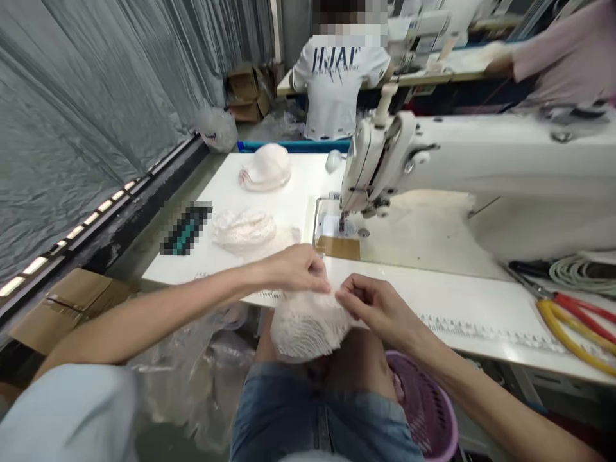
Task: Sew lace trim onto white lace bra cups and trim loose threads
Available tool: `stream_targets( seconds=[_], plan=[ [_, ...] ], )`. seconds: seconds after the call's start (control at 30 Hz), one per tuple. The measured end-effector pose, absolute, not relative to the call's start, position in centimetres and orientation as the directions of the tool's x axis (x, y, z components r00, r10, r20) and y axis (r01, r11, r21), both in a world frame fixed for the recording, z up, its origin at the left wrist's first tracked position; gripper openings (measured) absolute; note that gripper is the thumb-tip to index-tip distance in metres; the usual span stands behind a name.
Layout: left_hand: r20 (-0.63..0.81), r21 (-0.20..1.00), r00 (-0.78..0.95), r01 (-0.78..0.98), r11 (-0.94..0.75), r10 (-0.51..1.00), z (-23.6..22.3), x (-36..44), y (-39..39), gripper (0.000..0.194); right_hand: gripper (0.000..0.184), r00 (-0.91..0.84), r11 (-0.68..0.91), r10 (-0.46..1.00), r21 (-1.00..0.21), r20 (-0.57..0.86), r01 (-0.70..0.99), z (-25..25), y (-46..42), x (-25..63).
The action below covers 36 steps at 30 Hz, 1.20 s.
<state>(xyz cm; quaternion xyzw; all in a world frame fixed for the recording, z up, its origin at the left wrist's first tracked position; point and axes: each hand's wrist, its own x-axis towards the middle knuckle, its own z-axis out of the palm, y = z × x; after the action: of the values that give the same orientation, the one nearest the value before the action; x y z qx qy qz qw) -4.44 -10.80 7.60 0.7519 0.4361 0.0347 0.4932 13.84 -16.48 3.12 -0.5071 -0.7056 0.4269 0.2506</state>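
Head view: left hand (301,268) and right hand (378,303) pinch lacy fabric (310,324), sewing machine (471,147) ahead, scissors (545,309) rightward, purple basket (450,423) below.

We find bright, fairly even light about the machine (481,149), with dimmer shade under its arm. In front of it, soft glare whitens the table (457,295), while the cloth (310,327) stays pale, its ruffles readable; lower than the machine, the basket (450,427) sits in gloom. Left of it, we see sheen on the curtain (120,77) and a row of glowing patches (74,232). Behind it, blur softens a sleeve (563,61) and mosaic hides a head (346,14). Nearer us than the machine, wide-angle distortion stretches our forearms (144,314)
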Motion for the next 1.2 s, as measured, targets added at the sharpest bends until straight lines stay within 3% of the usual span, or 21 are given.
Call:
stream_targets(
  seconds=[0.13, 0.3, 0.4, 0.5, 0.63, 1.0, 1.2],
  plan=[
    [-0.422, 0.679, 0.571, 0.713, -0.172, 0.704, 6.6, -1.8, -3.5, 0.026, 0.027, -0.259, 0.206, 0.966, -0.655, 0.017, 0.727, 1.6, -9.7, 14.4],
    [-0.488, 0.657, 0.549, 0.743, -0.128, 0.679, 4.0, 0.5, 0.1, 0.027, 0.02, -0.244, 0.251, 0.966, -0.502, 0.081, 0.828, -0.1, -7.2, 17.4],
    [-0.538, 0.663, 0.566, 0.742, -0.102, 0.624, 3.8, 0.8, 0.7, 0.028, 0.021, -0.403, 0.472, 0.881, -0.419, 0.248, 0.776, -0.5, -7.3, 19.3],
    [-0.566, 0.654, 0.559, 0.752, -0.083, 0.606, 4.0, 1.0, 1.0, 0.029, 0.022, -0.591, 0.731, 0.663, -0.224, 0.46, 0.645, -0.8, -7.4, 20.1],
    [-0.563, 0.637, 0.55, 0.764, -0.1, 0.617, 4.4, 1.5, 1.0, 0.032, 0.024, -0.691, 0.823, 0.514, -0.065, 0.509, 0.564, -1.3, -7.3, 20.0],
    [-0.653, 0.514, 0.481, 0.849, -0.124, 0.585, 6.3, 2.7, 1.2, 0.028, 0.028, -0.755, 0.845, 0.463, 0.028, 0.464, 0.535, -1.4, -7.7, 20.1],
    [-0.611, 0.502, 0.518, 0.838, -0.214, 0.598, 5.6, 2.4, 1.4, 0.028, 0.028, -0.742, 0.855, 0.475, -0.046, 0.472, 0.517, -1.1, -8.0, 20.0]
  ],
)
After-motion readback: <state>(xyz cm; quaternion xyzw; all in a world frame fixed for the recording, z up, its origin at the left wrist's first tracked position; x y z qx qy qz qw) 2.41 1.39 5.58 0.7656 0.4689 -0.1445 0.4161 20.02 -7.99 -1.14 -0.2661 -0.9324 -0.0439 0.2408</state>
